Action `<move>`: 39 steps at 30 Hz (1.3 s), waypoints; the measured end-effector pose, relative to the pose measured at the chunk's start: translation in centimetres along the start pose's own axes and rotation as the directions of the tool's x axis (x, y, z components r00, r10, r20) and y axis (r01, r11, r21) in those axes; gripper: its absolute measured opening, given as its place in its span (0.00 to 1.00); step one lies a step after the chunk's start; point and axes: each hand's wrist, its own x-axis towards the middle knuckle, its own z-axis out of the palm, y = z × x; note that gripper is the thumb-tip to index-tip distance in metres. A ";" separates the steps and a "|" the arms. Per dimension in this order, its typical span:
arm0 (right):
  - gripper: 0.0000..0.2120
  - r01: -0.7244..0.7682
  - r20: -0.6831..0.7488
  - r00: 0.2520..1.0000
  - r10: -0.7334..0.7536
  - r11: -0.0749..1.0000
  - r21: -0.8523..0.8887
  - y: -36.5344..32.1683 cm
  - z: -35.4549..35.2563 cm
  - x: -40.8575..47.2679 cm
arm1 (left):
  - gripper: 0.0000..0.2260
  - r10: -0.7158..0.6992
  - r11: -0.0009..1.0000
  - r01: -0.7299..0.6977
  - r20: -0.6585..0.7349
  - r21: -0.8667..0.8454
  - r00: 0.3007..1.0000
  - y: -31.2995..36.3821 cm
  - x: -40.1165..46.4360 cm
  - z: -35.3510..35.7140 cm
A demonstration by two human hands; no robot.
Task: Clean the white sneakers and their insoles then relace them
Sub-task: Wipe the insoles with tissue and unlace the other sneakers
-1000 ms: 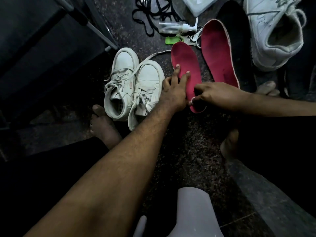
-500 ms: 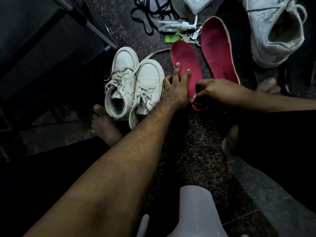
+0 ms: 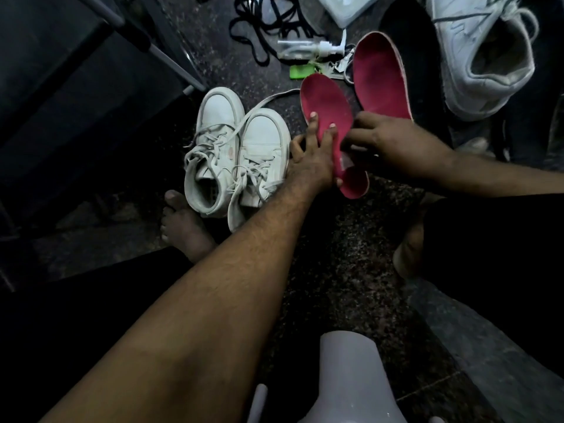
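Observation:
A pink insole [image 3: 326,102] lies on the dark stone floor, its heel end toward me. My left hand [image 3: 311,157] presses on its left half with straight, spread fingers. My right hand [image 3: 393,141] sits over the insole's middle with curled fingers, and a small pale scrap like a wipe [image 3: 345,161] shows beneath them. Left of my hands stands a pair of laced white sneakers [image 3: 238,154], toes pointing away. A second pink insole [image 3: 378,74] lies beyond, overlapping a black insole [image 3: 424,71].
A bigger white sneaker [image 3: 482,56] sits top right. Black laces [image 3: 268,22], a spray bottle [image 3: 308,47], a green tag with keys [image 3: 302,71] and a white container [image 3: 345,7] lie at the top. Dark furniture with a metal leg [image 3: 171,62] stands left. A white plastic object [image 3: 351,380] is near me; my bare foot [image 3: 183,227] rests by the sneakers.
My right hand has slid from the insole's heel up to its middle. My left hand has kept pressing the insole in the same place.

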 end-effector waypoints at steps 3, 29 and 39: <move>0.14 0.117 0.167 0.979 -0.117 0.993 0.006 0.0 1.6 -0.2 | 0.45 -0.013 1.000 0.013 -0.005 -0.015 1.000 0.1 0.0 0.1; 0.13 0.231 0.234 0.950 -0.204 0.968 -0.093 -0.9 1.0 -1.4 | 0.48 -0.013 1.000 0.013 -0.006 0.010 1.000 0.2 -0.1 0.1; 0.17 0.068 0.032 0.998 -0.062 0.976 -0.206 0.1 0.2 -0.8 | 0.47 0.001 1.000 -0.001 -0.001 0.005 1.000 0.0 0.3 0.2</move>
